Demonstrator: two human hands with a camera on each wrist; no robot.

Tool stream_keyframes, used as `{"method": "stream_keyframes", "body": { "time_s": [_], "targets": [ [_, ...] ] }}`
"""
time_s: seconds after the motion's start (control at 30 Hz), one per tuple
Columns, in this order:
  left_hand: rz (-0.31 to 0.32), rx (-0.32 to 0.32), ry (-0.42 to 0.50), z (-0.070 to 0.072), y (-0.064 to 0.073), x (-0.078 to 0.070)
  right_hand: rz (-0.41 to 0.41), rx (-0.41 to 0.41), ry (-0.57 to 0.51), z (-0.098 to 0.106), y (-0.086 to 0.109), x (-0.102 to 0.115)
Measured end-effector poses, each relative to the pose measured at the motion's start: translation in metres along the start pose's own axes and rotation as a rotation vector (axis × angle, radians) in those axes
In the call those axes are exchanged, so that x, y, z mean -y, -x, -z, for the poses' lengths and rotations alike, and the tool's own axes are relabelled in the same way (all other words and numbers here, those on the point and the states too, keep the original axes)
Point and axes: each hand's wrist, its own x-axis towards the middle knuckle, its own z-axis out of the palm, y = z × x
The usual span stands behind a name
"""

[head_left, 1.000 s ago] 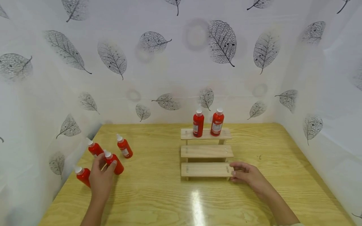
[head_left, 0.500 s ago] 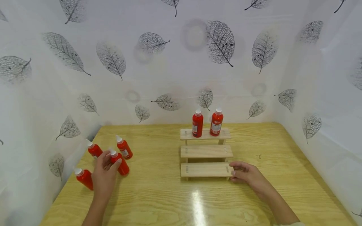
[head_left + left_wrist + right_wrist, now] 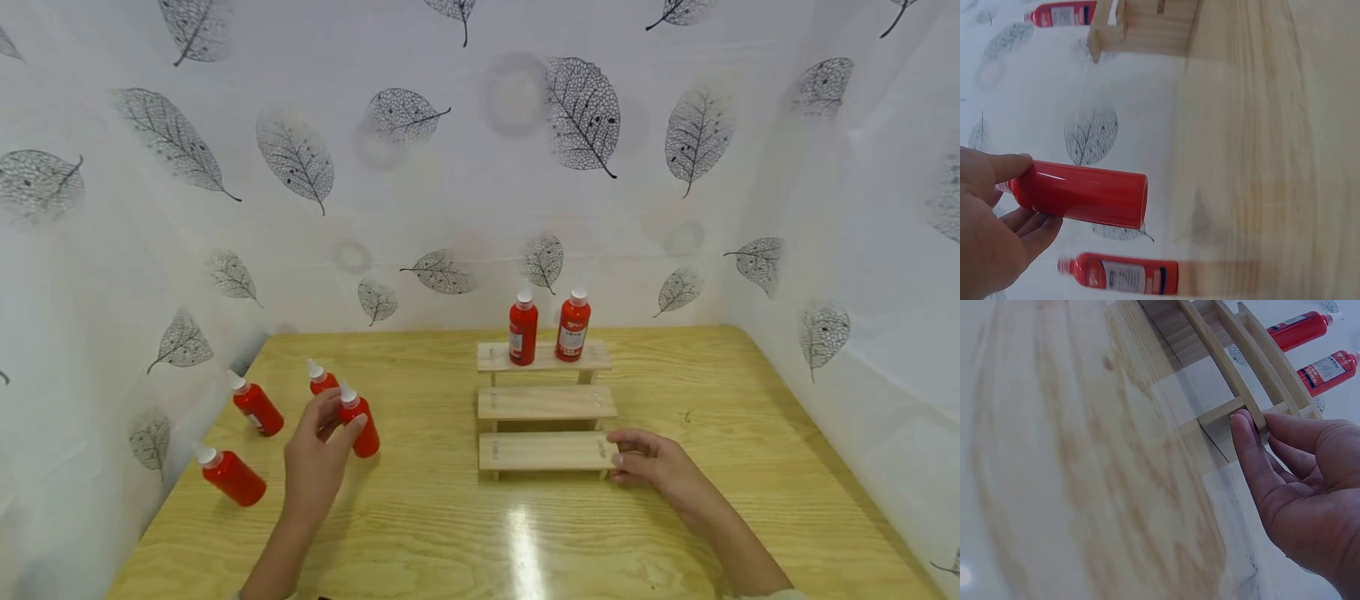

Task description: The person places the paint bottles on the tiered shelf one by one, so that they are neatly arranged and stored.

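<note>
In the head view my left hand [image 3: 318,454] grips a red squeeze bottle [image 3: 362,429] with a white nozzle cap near its top. The left wrist view shows that bottle [image 3: 1085,194] above the table, thumb on one side and fingers on the other. My right hand [image 3: 660,467] pinches the right end of the lowest step of a three-tier wooden stand [image 3: 547,451]. The right wrist view has thumb and fingers on either side of that board's end [image 3: 1255,422]. Two red bottles, one left [image 3: 523,333] and one right [image 3: 573,331], stand on the top step.
Three more red bottles stand at the table's left: one in front [image 3: 234,478], one behind it [image 3: 258,408], and one [image 3: 322,382] partly hidden by my left hand. A leaf-patterned white sheet [image 3: 465,192] encloses the back and sides of the wooden table [image 3: 420,533].
My left hand has carried its bottle to the right, away from the left-hand bottles, now partly covering the far one. My right hand has stayed at the stand.
</note>
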Motion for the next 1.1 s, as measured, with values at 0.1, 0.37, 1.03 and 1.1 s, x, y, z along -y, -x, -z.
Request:
{"method": "stream_keyframes", "body": {
  "time_s": [0.1, 0.37, 1.03, 1.1],
  "targets": [
    [-0.028, 0.035, 0.026, -0.008, 0.0, -0.009, 0.001, 0.005, 0.001, 0.0, 0.0, 0.0],
    [-0.127, 0.102, 0.079, -0.033, -0.001, -0.032, 0.0, 0.018, -0.005, 0.001, 0.001, 0.002],
    [-0.408, 0.233, 0.205, -0.101, 0.002, -0.087, -0.002, 0.024, -0.005, 0.001, 0.001, 0.003],
    [-0.429, 0.251, 0.217, -0.11, 0.002, -0.091, 0.002, 0.027, -0.003, 0.001, 0.0, 0.002]
  ]
}}
